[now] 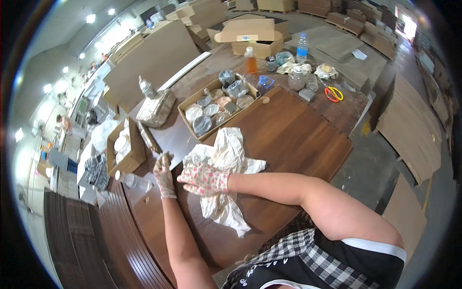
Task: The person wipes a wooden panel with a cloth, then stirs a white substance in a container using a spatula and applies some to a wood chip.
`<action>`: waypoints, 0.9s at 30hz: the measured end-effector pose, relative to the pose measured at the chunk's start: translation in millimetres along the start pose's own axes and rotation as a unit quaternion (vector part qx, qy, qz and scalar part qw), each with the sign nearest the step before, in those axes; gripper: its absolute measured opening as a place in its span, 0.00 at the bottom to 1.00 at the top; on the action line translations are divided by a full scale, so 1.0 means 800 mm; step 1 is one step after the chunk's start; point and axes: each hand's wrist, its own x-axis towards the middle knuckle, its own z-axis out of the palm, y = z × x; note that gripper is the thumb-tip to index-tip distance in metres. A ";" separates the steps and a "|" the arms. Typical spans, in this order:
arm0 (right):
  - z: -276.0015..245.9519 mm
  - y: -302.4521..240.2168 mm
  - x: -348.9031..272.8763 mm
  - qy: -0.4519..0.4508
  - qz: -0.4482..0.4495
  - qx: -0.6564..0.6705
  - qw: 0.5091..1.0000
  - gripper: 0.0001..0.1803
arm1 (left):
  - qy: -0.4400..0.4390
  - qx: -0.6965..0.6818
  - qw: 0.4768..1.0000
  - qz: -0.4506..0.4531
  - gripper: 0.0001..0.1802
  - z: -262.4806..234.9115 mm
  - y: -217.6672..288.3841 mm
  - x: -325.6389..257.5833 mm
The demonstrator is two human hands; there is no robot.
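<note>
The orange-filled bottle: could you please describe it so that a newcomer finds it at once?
On the far side of the dark wooden tabletop, past the open cardboard box of foil-wrapped tins, stands the clear plastic bottle of orange liquid. The neighbouring bottle holds clear liquid.

- Desk (288, 139): dark wood, smooth, glossy.
- Wrapping sheet (226, 154): white paper, matt, crumpled.
- Box (185, 108) at the desk's far edge: plain brown cardboard.
- Gloves (204, 179): patterned cloth.

Bright room, round bendy picture

You see round ceiling lamps (90, 18) glowing white at the top left, and daylight pours in at the doorway (410, 26) top right. The brown table top (288, 130) shines a little. Straight edges curve near the dark rim, and far things look blurry.
</note>
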 end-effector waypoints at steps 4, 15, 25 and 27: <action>-0.026 -0.016 0.006 -0.100 0.075 0.031 0.992 0.20 | 0.019 -0.150 0.987 -0.054 0.16 -0.023 0.031 -0.037; -0.024 0.023 -0.001 0.202 0.042 0.271 0.940 0.21 | -0.339 -0.014 0.939 -0.051 0.17 -0.046 0.263 -0.335; 0.119 -0.283 -0.265 -0.505 -0.082 0.204 0.834 0.17 | -0.072 -0.016 0.916 -0.395 0.14 -0.056 0.146 -0.735; 0.177 -0.267 -0.308 -0.563 -0.034 0.106 0.819 0.17 | -0.005 -0.093 0.906 -0.413 0.14 -0.058 0.131 -0.777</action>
